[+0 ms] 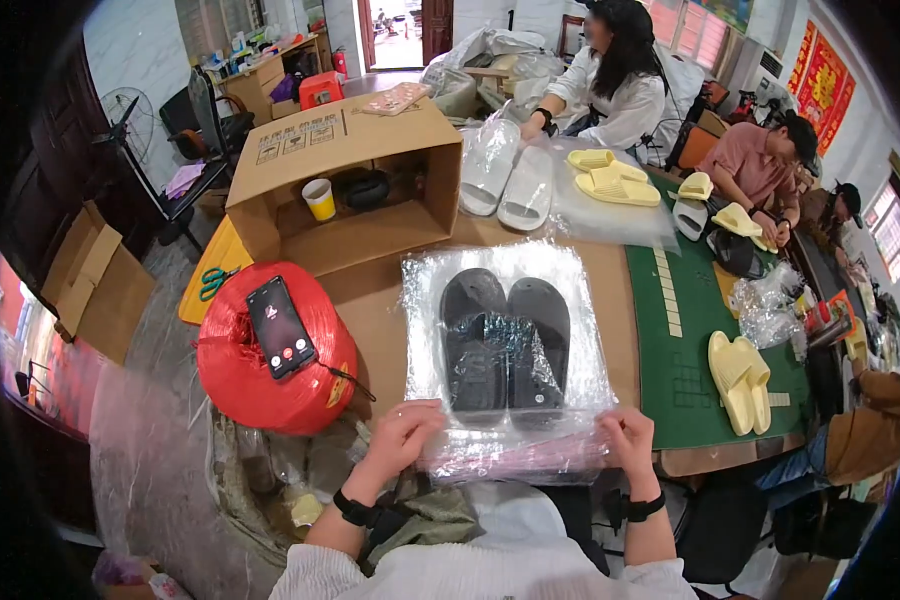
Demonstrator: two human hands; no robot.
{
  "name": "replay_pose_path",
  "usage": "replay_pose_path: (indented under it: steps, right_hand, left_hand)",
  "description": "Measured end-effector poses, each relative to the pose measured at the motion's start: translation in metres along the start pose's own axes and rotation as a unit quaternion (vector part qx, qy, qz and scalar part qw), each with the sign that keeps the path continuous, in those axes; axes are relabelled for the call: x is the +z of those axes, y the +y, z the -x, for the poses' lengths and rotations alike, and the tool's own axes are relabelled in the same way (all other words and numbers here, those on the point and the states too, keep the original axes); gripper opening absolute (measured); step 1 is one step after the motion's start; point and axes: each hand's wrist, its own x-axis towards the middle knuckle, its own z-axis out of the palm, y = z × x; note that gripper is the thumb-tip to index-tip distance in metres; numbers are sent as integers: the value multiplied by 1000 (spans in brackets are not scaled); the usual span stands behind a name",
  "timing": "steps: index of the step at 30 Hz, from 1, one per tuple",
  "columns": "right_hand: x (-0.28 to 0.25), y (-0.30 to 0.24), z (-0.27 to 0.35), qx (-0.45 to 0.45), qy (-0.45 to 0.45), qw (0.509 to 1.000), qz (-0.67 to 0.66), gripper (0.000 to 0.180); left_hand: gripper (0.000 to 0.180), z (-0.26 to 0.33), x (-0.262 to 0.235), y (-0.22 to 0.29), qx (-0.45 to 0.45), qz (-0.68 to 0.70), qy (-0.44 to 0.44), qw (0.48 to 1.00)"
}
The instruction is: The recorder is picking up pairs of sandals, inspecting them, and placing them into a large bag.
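Observation:
In front of me on the table lies a clear plastic bag (588,340) with a pair of black slide sandals (475,375) inside, side by side, toes pointing away. My left hand (408,435) pinches the near left corner of the bag. At the near right corner, the fingers of my right hand (628,437) are closed on the film too. Between both hands the bag's near edge is stretched across, hanging slightly past the table's front edge. Glare on the film blurs parts of the sandals' straps.
Left stands a red twine roll (225,375) with a phone (280,328) on it; green scissors (215,283) lie behind. An open cardboard box (345,245) holds a cup (319,200). Pale sandals (740,385) sit on a green mat (685,400). Co-workers (615,85) sit beyond.

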Motion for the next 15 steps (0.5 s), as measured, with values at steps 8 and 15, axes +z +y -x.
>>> replay_pose_path:
  steps: [8, 15]
  right_hand:
    - [20, -18, -35, 67, 82, 994, 22, 20]
    - [43, -28, -37, 114, 82, 956, 257, 15]
  left_hand:
    - [25, -22, 30, -1, -225, 84, 195, 951]
    - [32, -13, 40, -28, -258, 1, 162, 952]
